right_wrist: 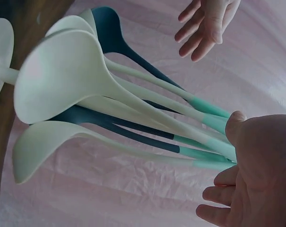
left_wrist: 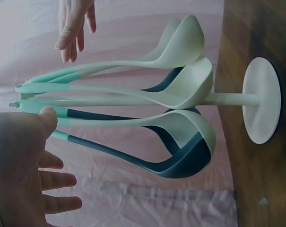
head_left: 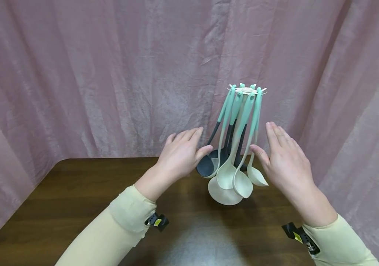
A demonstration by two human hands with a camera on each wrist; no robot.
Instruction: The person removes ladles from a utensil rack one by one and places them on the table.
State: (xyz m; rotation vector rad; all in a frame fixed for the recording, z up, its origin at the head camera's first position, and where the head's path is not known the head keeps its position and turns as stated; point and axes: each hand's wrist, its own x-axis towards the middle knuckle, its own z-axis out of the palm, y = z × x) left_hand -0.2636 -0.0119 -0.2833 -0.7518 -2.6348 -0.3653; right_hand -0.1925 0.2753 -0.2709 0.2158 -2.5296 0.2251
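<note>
A white stand (head_left: 225,195) with a round base holds several ladles by their mint-green handles from its hooked top (head_left: 246,90). Cream ladles, such as this cream ladle (head_left: 226,174), hang at the front, and a dark blue ladle (head_left: 205,166) hangs on the left. My left hand (head_left: 180,154) is raised left of the stand, fingers extended and thumb towards the dark ladle. On the other side, my right hand (head_left: 288,162) is held up with fingers straight and thumb apart. Both palms face the ladles in the wrist views, and neither hand holds anything.
The stand rests on a brown wooden table (head_left: 76,207). A pink curtain (head_left: 136,74) hangs behind the table and along its right side. Each sleeve carries a dark wrist strap, the left strap (head_left: 157,221) and the right strap (head_left: 300,238).
</note>
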